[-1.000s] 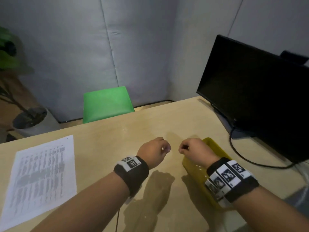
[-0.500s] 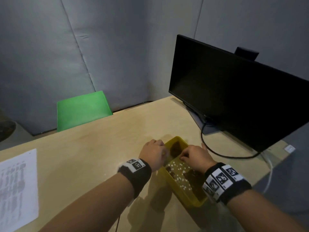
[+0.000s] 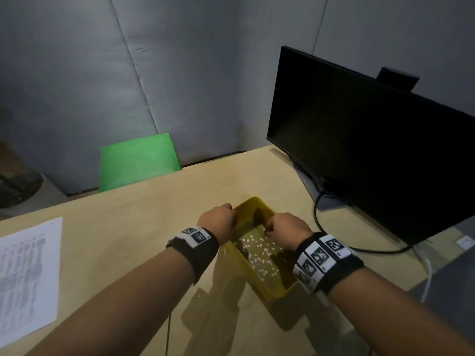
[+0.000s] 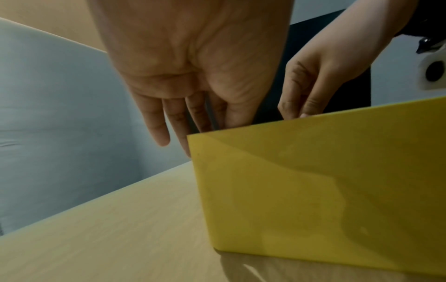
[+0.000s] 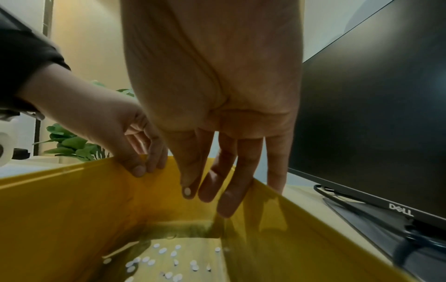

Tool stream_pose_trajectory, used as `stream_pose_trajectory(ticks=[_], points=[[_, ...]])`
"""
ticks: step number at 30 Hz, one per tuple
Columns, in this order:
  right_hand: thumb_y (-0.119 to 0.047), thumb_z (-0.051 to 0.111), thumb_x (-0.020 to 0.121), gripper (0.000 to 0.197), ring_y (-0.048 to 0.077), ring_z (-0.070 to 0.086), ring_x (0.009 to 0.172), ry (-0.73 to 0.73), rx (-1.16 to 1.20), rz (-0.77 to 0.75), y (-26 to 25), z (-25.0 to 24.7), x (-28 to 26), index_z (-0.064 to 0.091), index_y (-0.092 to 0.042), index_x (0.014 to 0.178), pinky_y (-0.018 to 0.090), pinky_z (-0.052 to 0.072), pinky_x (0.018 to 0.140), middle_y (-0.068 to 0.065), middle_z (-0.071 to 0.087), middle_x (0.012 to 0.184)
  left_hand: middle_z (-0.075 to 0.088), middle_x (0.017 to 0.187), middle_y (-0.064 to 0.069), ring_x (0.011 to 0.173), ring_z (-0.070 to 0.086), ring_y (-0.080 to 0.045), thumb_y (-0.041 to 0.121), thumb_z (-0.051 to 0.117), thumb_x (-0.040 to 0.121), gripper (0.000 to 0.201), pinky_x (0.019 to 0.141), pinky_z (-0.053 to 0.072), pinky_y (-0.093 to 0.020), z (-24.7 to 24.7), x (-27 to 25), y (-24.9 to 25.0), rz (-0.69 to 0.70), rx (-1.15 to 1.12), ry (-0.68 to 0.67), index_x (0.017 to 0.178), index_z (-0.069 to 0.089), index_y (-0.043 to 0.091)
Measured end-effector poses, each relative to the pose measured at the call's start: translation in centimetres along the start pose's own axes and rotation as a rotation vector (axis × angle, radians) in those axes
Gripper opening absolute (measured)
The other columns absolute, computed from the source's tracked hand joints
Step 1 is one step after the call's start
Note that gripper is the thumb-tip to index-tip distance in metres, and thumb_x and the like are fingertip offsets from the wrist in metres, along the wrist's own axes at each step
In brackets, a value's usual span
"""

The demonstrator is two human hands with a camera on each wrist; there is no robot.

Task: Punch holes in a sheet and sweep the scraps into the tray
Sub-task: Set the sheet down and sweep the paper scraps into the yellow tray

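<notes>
One yellow tray (image 3: 267, 287) stands on one wooden desk (image 3: 123, 240), in front of one dark monitor (image 3: 372, 150) at the right. White paper scraps (image 3: 257, 253) lie scattered on the tray floor; they are too many and too small to count reliably. One more scrap (image 5: 187, 190) sticks to the tip of a right-hand finger. One printed sheet (image 3: 25, 278) lies flat at the desk's left edge, well apart from the tray. One green chair (image 3: 137, 160) stands behind the desk, and one black cable (image 3: 334, 242) runs from the monitor along the desk top.

Two hands, each with a marker-printed wristband, are at the tray's far end. The left hand (image 3: 217, 223) is at the tray's left wall, with its fingers (image 5: 144, 166) extended downward and its fingertips touching the rim; the pictures do not make clear whether they clasp it. The right hand (image 3: 286, 227) hangs above the tray's interior, its fingers (image 5: 231, 194) straight and pointing down into the tray, loose and grasping nothing. The right little finger lies outside the right wall. Both forearms reach forward from the near edge of the desk, roughly parallel, with palms facing down.
</notes>
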State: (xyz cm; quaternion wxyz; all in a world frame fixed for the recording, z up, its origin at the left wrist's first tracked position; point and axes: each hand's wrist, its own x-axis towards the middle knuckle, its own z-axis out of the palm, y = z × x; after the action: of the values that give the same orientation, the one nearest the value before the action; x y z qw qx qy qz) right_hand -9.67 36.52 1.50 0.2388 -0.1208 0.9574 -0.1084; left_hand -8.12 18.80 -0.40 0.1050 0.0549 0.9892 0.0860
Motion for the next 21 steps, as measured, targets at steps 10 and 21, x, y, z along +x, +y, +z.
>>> stream_pose_trajectory(ticks=[10, 21], points=[[-0.022, 0.053, 0.096, 0.023, 0.018, 0.062, 0.104, -0.014, 0.104, -0.054, -0.9, -0.6, 1.5, 0.070, -0.022, 0.110, 0.037, 0.052, 0.092, -0.001, 0.067, 0.116, 0.056, 0.119, -0.002, 0.100, 0.057, -0.023, 0.027, 0.056, 0.090, 0.021, 0.081, 0.047, -0.030, -0.6, 1.0, -2.1, -0.032, -0.081, 0.001, 0.107, 0.068, 0.021], [-0.020, 0.069, 0.084, 0.006, 0.016, 0.064, 0.092, 0.060, 0.095, -0.116, -0.7, -1.5, 1.2, 0.075, -0.020, 0.087, 0.036, 0.055, 0.087, -0.004, 0.070, 0.093, 0.055, 0.123, 0.000, 0.119, 0.043, -0.025, 0.032, 0.053, 0.091, 0.023, 0.107, 0.029, -0.046, -1.6, 0.3, -0.4, 0.053, 0.018, 0.005, 0.109, 0.067, 0.027]])
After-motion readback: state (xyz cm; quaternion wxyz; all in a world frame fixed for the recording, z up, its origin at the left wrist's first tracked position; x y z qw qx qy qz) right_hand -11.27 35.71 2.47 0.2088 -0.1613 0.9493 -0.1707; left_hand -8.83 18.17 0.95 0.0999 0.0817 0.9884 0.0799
